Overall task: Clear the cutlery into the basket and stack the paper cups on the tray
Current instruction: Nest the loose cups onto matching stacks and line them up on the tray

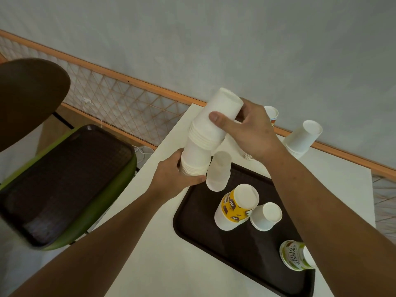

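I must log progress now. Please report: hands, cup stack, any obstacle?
Left hand grips bottom of tall white paper cup stack; right hand grips top. Stack tilted in air near dark brown plastic tray. Pale inverted cup on tray beside stack.

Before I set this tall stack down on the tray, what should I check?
1. Grip of left hand on base of tall stack: ok.
2. Grip of right hand near its top: ok.
3. Stack upright: not ok, it leans.
4. Bare spot on tray: ok, near-left corner is free.
5. All cups on tray: not ok, white stack by the wall stands off it.
6. Cutlery in basket: cannot tell, neither shows.
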`<control>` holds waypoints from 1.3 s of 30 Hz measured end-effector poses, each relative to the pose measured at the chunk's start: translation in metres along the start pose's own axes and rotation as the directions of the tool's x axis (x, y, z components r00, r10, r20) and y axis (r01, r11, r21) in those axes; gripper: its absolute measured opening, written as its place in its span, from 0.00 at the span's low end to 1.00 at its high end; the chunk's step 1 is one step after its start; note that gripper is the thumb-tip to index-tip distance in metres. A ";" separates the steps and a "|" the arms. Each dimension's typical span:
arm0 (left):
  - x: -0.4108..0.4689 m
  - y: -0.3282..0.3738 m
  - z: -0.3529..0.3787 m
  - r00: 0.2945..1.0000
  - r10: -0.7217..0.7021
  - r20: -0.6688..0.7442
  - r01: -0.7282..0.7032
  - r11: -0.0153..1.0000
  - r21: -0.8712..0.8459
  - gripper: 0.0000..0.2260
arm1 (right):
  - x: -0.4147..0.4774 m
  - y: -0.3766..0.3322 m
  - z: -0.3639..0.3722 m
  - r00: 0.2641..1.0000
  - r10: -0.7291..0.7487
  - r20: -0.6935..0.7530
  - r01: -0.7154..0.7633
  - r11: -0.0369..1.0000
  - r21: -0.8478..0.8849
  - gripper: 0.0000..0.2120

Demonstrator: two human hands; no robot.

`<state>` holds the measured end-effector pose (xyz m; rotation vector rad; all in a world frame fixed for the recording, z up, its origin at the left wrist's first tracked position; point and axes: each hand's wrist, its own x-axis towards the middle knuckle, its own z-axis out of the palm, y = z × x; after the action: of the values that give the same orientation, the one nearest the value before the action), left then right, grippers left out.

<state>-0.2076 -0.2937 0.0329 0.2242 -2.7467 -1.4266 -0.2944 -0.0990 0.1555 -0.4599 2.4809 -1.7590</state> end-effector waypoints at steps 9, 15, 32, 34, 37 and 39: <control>-0.004 0.001 -0.001 1.000 -0.013 0.021 0.014 0.998 -0.066 0.35 | -0.008 0.023 -0.007 0.928 0.368 -0.062 -0.210 0.654 0.727 0.13; -0.008 -0.007 0.000 1.000 -0.025 0.010 0.025 0.999 -0.042 0.36 | -0.019 0.051 -0.019 0.850 0.520 -0.082 -0.167 0.415 0.894 0.20; -0.011 -0.022 -0.002 0.995 -0.091 -0.037 0.091 0.996 0.000 0.37 | -0.033 0.087 0.005 0.997 0.013 -0.078 -0.039 0.941 -0.335 0.29; -0.011 -0.022 -0.001 0.994 -0.099 -0.043 0.099 0.995 0.000 0.37 | -0.029 0.094 0.008 1.000 0.029 -0.011 -0.031 0.928 -0.371 0.30; -0.011 -0.023 -0.001 0.994 -0.100 -0.042 0.100 0.995 0.000 0.37 | -0.026 0.107 0.012 0.992 0.087 0.087 -0.044 0.909 -0.414 0.31; -0.012 -0.023 -0.002 0.994 -0.098 -0.040 0.098 0.995 -0.004 0.37 | -0.027 0.116 0.015 0.981 0.124 0.146 -0.051 0.905 -0.423 0.31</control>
<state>-0.1934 -0.3065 0.0152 0.3878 -2.7374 -1.4303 -0.2887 -0.0695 0.0388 -0.4885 2.6982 -1.0948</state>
